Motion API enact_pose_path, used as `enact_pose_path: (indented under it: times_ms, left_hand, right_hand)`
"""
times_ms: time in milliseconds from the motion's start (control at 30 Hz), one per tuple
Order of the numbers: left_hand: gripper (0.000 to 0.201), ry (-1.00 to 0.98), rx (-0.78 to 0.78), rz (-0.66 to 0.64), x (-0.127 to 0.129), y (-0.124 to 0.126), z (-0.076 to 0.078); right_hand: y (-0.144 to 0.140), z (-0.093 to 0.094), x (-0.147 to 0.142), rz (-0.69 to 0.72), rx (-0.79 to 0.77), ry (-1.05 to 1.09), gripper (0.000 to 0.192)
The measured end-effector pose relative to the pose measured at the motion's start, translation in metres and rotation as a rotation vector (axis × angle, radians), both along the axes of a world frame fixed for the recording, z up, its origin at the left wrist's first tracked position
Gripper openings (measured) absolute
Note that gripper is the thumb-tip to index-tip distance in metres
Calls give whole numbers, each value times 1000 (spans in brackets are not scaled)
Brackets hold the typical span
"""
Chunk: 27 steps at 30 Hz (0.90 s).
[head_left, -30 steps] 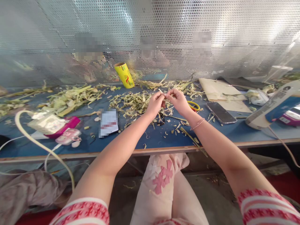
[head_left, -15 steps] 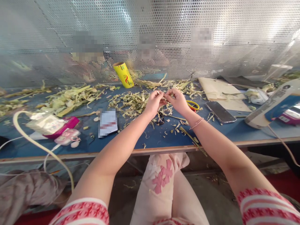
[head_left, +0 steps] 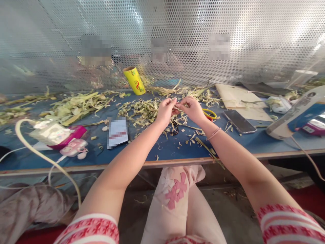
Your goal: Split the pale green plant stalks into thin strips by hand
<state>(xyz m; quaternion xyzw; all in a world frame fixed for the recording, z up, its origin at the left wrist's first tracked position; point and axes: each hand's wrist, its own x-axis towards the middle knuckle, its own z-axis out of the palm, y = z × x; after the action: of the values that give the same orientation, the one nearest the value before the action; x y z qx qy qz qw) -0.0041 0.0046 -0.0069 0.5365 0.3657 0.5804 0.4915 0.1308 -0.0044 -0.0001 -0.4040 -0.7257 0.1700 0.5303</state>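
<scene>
My left hand (head_left: 167, 110) and my right hand (head_left: 190, 107) meet above the middle of the blue table, fingertips almost touching. Each is closed in a pinch. What lies between the fingers is too small and too covered to name. Beneath and behind them spreads a heap of pale green, curled plant scraps (head_left: 142, 112). Just right of my right hand lie yellow and red ring-shaped handles (head_left: 210, 114), perhaps of scissors; the rest is hidden. A dark small object (head_left: 174, 128) sits among the scraps below my hands.
A yellow cardboard tube (head_left: 134, 81) stands tilted at the back. Leaf strips (head_left: 76, 106) pile at left, near a phone-like screen (head_left: 117, 133) and a magenta device with a cable (head_left: 67, 137). Rightward are a black phone (head_left: 240, 122), brown paper (head_left: 238, 96) and a white-and-blue container (head_left: 296, 113).
Both hands stay in nearly the same place, with the fingertips shifted slightly. A pale tip seen at the left fingers before no longer shows.
</scene>
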Motion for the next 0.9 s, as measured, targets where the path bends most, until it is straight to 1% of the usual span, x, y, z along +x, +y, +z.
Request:
enact_pose_path:
  times_ms: [100, 200, 267, 400, 433, 500, 667, 767, 833, 900]
  left_hand:
    - [44, 22, 10, 19, 0, -2, 2]
    - [41, 14, 7, 21, 1, -3, 3]
    - [35, -5, -4, -8, 2, -4, 3]
    - [12, -71, -12, -111, 3, -3, 5]
    - [10, -82, -8, -129, 3, -3, 5]
    - [16, -77, 3, -143, 3, -3, 4]
    - [27, -33, 31, -128, 2, 1, 0]
    - [29, -25, 53, -96, 2, 2, -2]
    - [27, -2, 68, -65, 2, 3, -3]
    - [24, 30, 78, -34, 2, 4, -3]
  right_hand:
    - [0, 0, -1, 4, -19, -4, 26]
    - [-1, 1, -1, -7, -51, -1, 28]
    - [0, 1, 0, -17, -62, 11, 30]
    - [3, -1, 1, -51, -48, 38, 29]
    - [5, -1, 2, -67, -40, 44, 28]
    - [7, -2, 3, -101, -20, 53, 27]
    - [8, -2, 5, -159, 25, 56, 27]
    - [9, -2, 5, -154, -57, 75, 28]
    - [10, -3, 5, -138, -146, 111, 32]
    - [10, -4, 5, -134, -194, 127, 34]
